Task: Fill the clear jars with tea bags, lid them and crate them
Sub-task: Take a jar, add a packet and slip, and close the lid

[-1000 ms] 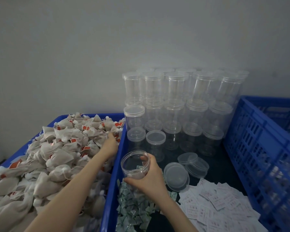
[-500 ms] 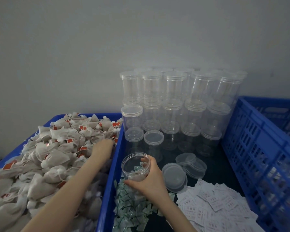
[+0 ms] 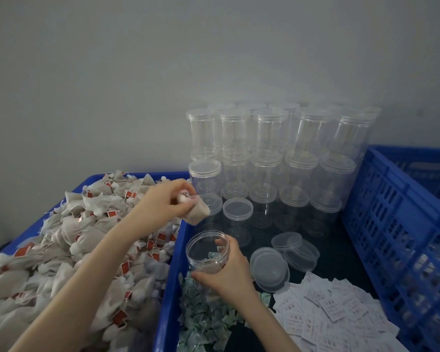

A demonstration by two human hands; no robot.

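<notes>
My right hand (image 3: 230,270) grips an open clear jar (image 3: 206,251), tilted toward me, just right of the blue bin wall. My left hand (image 3: 167,200) pinches a beige tea bag (image 3: 197,212) in the air, above and slightly left of the jar's mouth. A heap of tea bags (image 3: 69,245) with red tags fills the blue bin (image 3: 167,295) on the left. Lidded clear jars (image 3: 269,153) stand stacked against the wall. Loose clear lids (image 3: 269,269) lie right of the held jar. A blue slatted crate (image 3: 391,224) stands at the right.
Small green packets (image 3: 203,318) are piled below the held jar. White printed slips (image 3: 328,316) are spread at the lower right on the dark surface. A grey wall (image 3: 163,72) closes off the back.
My left hand has lifted out of the tea bag heap with one bag and moved right toward the jar. The right hand keeps its hold on the jar.
</notes>
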